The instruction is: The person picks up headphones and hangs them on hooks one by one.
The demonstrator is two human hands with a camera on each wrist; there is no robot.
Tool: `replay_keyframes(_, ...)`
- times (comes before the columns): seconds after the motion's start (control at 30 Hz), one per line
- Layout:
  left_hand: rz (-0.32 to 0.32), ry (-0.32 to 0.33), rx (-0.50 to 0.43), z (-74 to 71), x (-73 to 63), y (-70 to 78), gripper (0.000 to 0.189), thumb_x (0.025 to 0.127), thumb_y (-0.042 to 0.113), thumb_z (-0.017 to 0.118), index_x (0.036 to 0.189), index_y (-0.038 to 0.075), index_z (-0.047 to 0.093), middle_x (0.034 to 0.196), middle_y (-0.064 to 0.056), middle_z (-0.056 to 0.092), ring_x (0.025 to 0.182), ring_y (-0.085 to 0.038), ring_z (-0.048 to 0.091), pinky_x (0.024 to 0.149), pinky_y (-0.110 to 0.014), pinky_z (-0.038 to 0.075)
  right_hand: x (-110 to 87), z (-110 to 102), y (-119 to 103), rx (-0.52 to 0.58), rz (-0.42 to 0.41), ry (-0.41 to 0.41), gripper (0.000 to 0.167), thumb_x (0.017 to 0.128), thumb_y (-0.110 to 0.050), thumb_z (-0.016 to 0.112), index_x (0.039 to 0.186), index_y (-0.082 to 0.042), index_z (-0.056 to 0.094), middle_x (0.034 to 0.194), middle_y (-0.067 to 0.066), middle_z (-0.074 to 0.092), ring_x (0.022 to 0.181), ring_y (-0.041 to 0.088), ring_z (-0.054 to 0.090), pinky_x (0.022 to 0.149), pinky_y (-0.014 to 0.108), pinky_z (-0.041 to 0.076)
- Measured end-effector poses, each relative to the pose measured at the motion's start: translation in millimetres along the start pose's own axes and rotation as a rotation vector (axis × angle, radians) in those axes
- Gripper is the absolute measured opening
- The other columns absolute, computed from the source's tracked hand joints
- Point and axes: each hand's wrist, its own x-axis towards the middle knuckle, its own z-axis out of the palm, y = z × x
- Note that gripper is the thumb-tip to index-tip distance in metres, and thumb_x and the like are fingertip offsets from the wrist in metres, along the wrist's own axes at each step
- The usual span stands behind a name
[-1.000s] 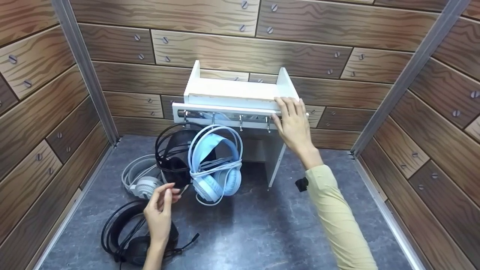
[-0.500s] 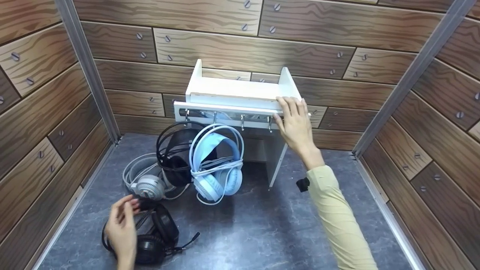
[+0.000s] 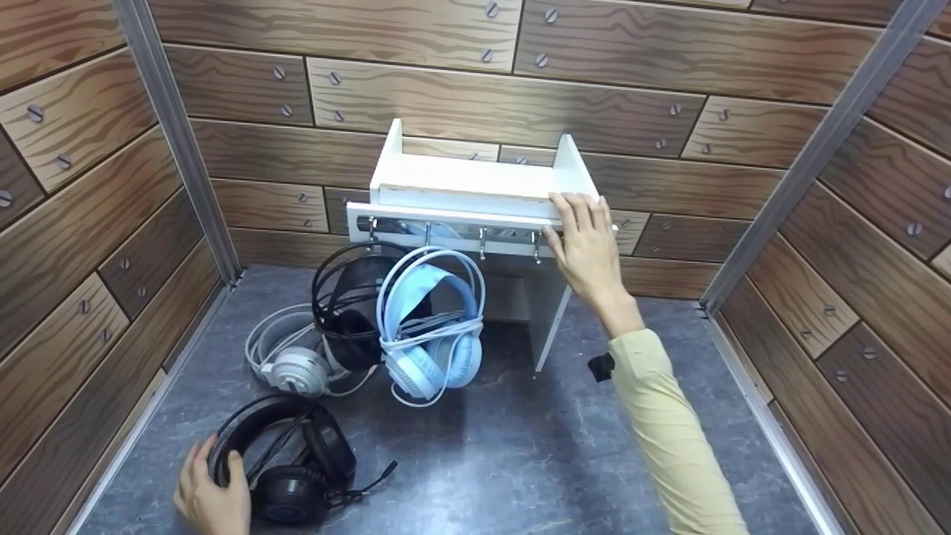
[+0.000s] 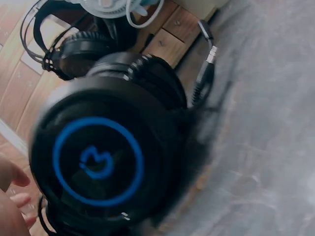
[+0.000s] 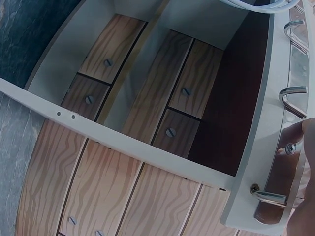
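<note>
My left hand (image 3: 215,483) is at the left side of a black headset (image 3: 297,494) with a boom microphone, which lies on the floor at the lower left. Its thumb and fingers stand apart, one on each side of the headband; whether they touch it I cannot tell. In the left wrist view the earcup (image 4: 98,162) bears a blue ring. My right hand (image 3: 587,253) rests on the right end of a white hook rack (image 3: 475,193), fingers laid over its rail. Light-blue headphones (image 3: 431,327) and black headphones (image 3: 353,297) hang from hooks on the left.
Grey-white headphones (image 3: 293,364) lie on the floor behind the black headset. Two hooks (image 3: 483,244) on the right bear nothing. Wood-patterned walls (image 3: 475,96) enclose the dark floor (image 3: 475,461). In the right wrist view more metal hooks (image 5: 293,101) line the rail.
My left hand has moved down and left from beside the hanging headphones to the black headset's headband, its fingers spreading. The right hand stays on the rack.
</note>
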Motion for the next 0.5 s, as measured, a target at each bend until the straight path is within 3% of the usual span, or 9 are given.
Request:
replay_keyframes(0.13, -0.139, -0.135, 0.057, 1.2, -3.9, -9.5, 0.057, 0.098, 0.023, 0.052, 0.15, 0.002, 0.04, 0.157, -0.034, 0.024, 0.145, -0.054, 0.021, 0.12, -0.06, 0.014, -0.4, -0.1, 0.1, 0.003, -0.002, 0.0, 0.046, 0.106, -0.034, 0.046, 0.145, -0.009, 0.046, 0.137, 0.014, 0.05, 0.134, 0.034, 0.039, 0.12, 0.058, 0.022)
replay_keyframes(0.23, -0.234, -0.201, 0.06, 1.6, -4.2, -13.8, 0.066, 0.1, 0.026, 0.048, 0.156, 0.0, 0.026, 0.157, -0.038, 0.017, 0.145, -0.056, 0.017, 0.12, -0.061, 0.017, -0.7, -0.3, -0.4, 0.011, 0.005, -0.002, 0.046, 0.106, -0.034, 0.046, 0.145, -0.009, 0.046, 0.138, 0.014, 0.05, 0.134, 0.033, 0.039, 0.121, 0.057, 0.02)
replay_keyframes(0.33, -0.292, -0.202, 0.029, 0.0, -1.5, -17.5, 0.071, 0.1, 0.025, 0.048, 0.158, -0.003, 0.017, 0.154, -0.041, 0.02, 0.144, -0.056, 0.019, 0.119, -0.061, 0.019, -1.1, -0.3, -0.8, 0.013, 0.01, -0.001, 0.046, 0.106, -0.034, 0.046, 0.145, -0.009, 0.047, 0.138, 0.014, 0.05, 0.134, 0.033, 0.039, 0.122, 0.056, 0.019)
replay_keyframes(0.4, -0.313, -0.175, 0.014, -2.7, 2.1, -19.7, 0.071, 0.099, 0.023, 0.049, 0.156, -0.006, 0.018, 0.15, -0.042, 0.027, 0.14, -0.057, 0.026, 0.118, -0.06, 0.022, -1.1, -0.6, -1.1, 0.009, 0.009, 0.001, 0.046, 0.106, -0.034, 0.046, 0.145, -0.009, 0.046, 0.137, 0.015, 0.05, 0.134, 0.033, 0.039, 0.122, 0.056, 0.019)
replay_keyframes(0.5, -0.373, -0.194, 0.02, -8.0, 10.2, -22.7, 0.07, 0.1, 0.023, 0.048, 0.154, -0.01, 0.019, 0.146, -0.043, 0.034, 0.136, -0.056, 0.035, 0.117, -0.056, 0.027, -0.9, -1.1, -0.8, 0.005, 0.005, 0.003, 0.046, 0.106, -0.033, 0.047, 0.145, -0.009, 0.046, 0.137, 0.015, 0.05, 0.134, 0.034, 0.039, 0.122, 0.055, 0.018)
